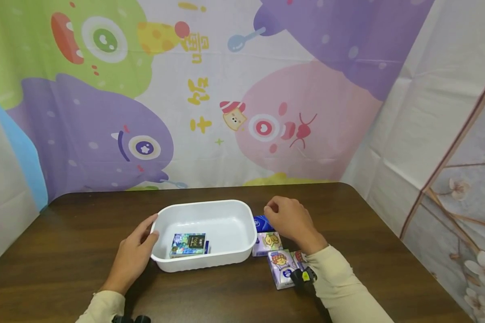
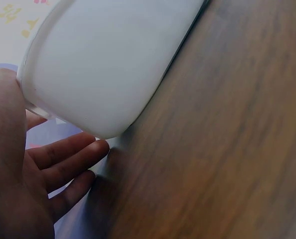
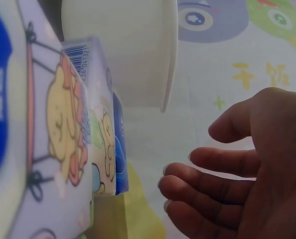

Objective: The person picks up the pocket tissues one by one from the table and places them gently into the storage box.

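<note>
A white plastic tub [image 1: 226,259] stands on the table. My left hand [image 1: 131,255] holds its left end, thumb at the rim; in the left wrist view the other fingers [image 2: 78,159] lie loosely along the outside. Inside the tub lies a blue-green patterned packet [image 1: 182,243] with a black label, a dark blue edge showing beside it. My right hand [image 1: 293,220], loosely curled with nothing in it, hovers by a blue tissue pack [image 1: 262,223] at the tub's right side. Nearer me are a lilac tissue pack [image 1: 266,244] with a cartoon puppy and another cartoon tissue pack [image 1: 280,264].
A further red-and-pink pack [image 1: 299,256] is partly hidden by the right wrist. The brown wooden table [image 1: 56,255] meets a cartoon-printed cloth [image 1: 210,166] at its back edge. A flower-patterned curtain [image 1: 465,215] hangs on the right.
</note>
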Demonstrator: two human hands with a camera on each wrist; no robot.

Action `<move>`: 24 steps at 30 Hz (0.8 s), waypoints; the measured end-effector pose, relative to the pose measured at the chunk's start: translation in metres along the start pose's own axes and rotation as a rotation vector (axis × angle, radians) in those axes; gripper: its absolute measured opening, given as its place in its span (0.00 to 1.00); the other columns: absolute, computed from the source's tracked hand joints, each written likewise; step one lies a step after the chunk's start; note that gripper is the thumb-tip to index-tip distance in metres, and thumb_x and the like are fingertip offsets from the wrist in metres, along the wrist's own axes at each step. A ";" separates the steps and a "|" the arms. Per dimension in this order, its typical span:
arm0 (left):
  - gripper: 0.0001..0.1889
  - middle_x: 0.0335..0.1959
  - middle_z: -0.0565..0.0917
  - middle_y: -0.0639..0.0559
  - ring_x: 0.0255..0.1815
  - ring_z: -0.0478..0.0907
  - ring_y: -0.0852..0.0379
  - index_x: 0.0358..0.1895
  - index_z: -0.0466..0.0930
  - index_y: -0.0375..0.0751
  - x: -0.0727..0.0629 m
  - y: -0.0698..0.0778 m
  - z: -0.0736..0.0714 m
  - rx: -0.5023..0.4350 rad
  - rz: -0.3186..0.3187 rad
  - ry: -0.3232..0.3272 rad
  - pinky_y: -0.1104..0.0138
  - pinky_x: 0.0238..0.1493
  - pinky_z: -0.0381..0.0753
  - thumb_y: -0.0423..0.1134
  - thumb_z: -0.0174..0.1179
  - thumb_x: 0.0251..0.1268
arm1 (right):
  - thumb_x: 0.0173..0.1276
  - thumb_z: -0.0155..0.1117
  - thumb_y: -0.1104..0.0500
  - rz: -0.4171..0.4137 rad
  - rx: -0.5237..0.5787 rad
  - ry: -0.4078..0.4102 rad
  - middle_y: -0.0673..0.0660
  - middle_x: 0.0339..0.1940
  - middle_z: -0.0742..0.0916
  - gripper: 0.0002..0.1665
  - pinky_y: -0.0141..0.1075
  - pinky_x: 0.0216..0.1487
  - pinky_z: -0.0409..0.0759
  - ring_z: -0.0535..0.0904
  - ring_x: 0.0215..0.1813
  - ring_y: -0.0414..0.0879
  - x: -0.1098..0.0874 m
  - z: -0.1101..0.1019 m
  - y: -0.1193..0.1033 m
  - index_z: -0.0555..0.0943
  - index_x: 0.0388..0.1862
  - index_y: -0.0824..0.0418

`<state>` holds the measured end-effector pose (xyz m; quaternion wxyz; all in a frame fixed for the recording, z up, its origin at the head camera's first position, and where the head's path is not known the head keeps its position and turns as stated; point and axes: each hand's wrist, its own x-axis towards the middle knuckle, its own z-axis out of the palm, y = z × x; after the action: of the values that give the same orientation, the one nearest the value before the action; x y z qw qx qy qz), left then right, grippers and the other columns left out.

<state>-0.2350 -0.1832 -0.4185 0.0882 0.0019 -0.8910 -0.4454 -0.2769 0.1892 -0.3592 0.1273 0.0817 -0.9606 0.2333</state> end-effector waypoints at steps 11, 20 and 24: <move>0.27 0.61 0.78 0.33 0.62 0.74 0.37 0.78 0.62 0.49 0.001 0.000 0.000 0.003 0.007 0.001 0.41 0.61 0.69 0.48 0.47 0.79 | 0.70 0.63 0.47 0.065 -0.005 -0.125 0.51 0.40 0.86 0.16 0.46 0.42 0.81 0.80 0.37 0.47 -0.001 -0.002 0.002 0.84 0.48 0.56; 0.27 0.59 0.79 0.33 0.60 0.75 0.38 0.78 0.62 0.51 0.001 -0.001 0.000 0.002 0.002 -0.002 0.42 0.60 0.70 0.49 0.47 0.79 | 0.70 0.62 0.45 0.091 -0.038 -0.172 0.52 0.44 0.87 0.18 0.50 0.48 0.80 0.81 0.42 0.48 0.001 0.001 0.006 0.84 0.48 0.56; 0.27 0.59 0.79 0.34 0.60 0.75 0.38 0.78 0.62 0.51 0.001 -0.001 0.000 0.001 0.001 -0.001 0.43 0.60 0.70 0.49 0.47 0.79 | 0.70 0.62 0.44 0.099 -0.044 -0.195 0.53 0.45 0.87 0.20 0.51 0.49 0.80 0.82 0.43 0.49 0.001 0.002 0.008 0.84 0.50 0.56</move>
<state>-0.2360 -0.1837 -0.4188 0.0882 0.0013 -0.8913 -0.4448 -0.2801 0.1952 -0.3637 0.0233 0.0539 -0.9762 0.2089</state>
